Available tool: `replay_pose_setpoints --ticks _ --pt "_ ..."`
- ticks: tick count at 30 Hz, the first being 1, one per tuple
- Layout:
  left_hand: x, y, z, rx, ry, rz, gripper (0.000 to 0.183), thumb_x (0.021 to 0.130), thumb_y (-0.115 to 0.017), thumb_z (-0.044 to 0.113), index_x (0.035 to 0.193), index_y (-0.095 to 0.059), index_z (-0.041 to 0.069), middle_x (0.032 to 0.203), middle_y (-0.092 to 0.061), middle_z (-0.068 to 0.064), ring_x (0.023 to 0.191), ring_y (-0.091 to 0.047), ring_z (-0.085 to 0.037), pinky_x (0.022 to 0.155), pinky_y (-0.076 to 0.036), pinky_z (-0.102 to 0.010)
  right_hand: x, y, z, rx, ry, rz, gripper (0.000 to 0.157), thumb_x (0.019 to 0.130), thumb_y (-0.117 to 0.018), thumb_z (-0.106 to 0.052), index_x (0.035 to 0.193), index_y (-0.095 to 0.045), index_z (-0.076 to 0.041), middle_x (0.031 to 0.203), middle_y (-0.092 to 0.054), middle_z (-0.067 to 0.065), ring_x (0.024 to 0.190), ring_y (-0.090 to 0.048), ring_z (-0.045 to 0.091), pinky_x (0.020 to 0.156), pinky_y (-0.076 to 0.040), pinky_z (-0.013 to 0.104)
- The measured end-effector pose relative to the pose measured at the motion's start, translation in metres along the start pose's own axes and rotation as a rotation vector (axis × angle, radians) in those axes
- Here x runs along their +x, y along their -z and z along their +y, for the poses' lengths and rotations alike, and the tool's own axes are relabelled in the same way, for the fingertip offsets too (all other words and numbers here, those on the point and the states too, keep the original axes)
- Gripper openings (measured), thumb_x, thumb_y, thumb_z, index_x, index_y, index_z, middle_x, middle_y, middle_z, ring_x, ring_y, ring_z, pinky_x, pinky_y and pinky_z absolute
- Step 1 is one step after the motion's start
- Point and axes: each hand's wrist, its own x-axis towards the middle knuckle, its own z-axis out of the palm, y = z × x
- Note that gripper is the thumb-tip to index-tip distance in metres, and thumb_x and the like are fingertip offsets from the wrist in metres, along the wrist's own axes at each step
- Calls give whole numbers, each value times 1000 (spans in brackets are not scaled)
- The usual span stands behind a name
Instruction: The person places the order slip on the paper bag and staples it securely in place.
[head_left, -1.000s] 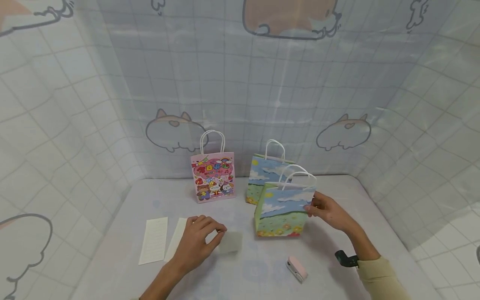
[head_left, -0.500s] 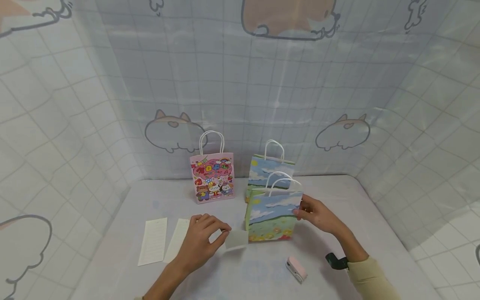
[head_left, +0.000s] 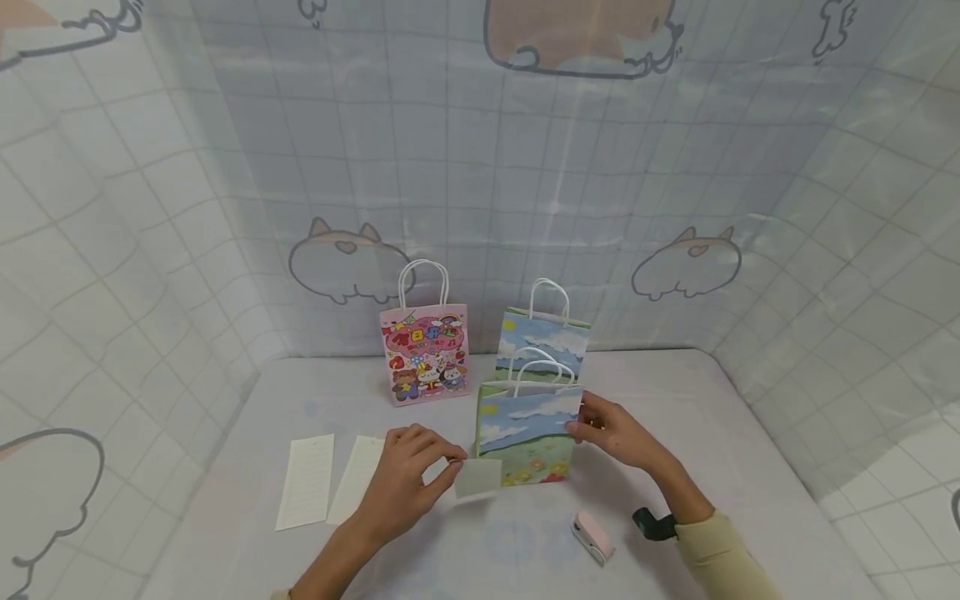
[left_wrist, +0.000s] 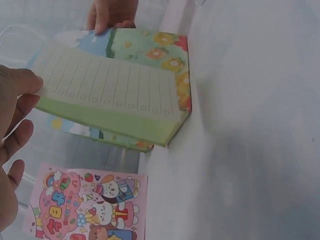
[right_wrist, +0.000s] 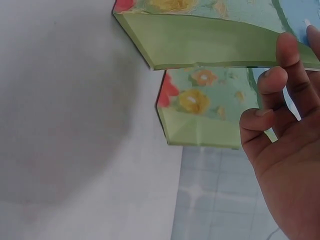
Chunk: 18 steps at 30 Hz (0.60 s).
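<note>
In the head view my left hand pinches a lined paper slip between thumb and fingers. A column of small checkboxes shows on the slip in the left wrist view. It hangs in front of the lower left part of a paper gift bag with a sky-and-flower print and white handles. My right hand holds that bag by its right side edge, thumb on the front. The bag stands upright, or nearly so; whether its base touches the table I cannot tell.
Behind stands a matching sky-print bag, partly covered. A pink cartoon gift bag is to its left. Two more paper slips, an outer slip and an inner slip, lie at left. A small pink stapler lies in front.
My right hand has brought the front bag leftward and slightly nearer. My left hand has shifted a little right with the slip, which now overlaps the bag in view.
</note>
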Motion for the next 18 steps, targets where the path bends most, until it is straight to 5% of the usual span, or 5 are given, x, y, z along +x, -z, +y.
replay_pose_setpoints --ticks 6,14,18 --pt "2 -1 -1 3 -16 6 14 88 -79 21 98 -74 28 93 -64 21 93 -55 -5 87 -34 -41 4 -5 0 -6 46 2 24 101 -62 -32 110 -51 -13 87 -66 2 85 -66 35 68 -51 33" --pt "8 0 3 0 -11 -1 14 88 -79 22 99 -74 28 93 -65 21 95 -54 -6 89 -34 -42 7 -12 -3 23 28 6 51 100 -63 -33 144 -44 -17 95 -68 2 87 -66 34 70 -52 35" --pt "13 0 5 4 -31 12 12 89 -78 23 99 -74 28 94 -65 20 96 -55 -7 90 -33 -42 8 -13 -5 19 32 4 43 100 -63 -32 138 -47 -17 91 -67 3 85 -65 34 67 -50 33"
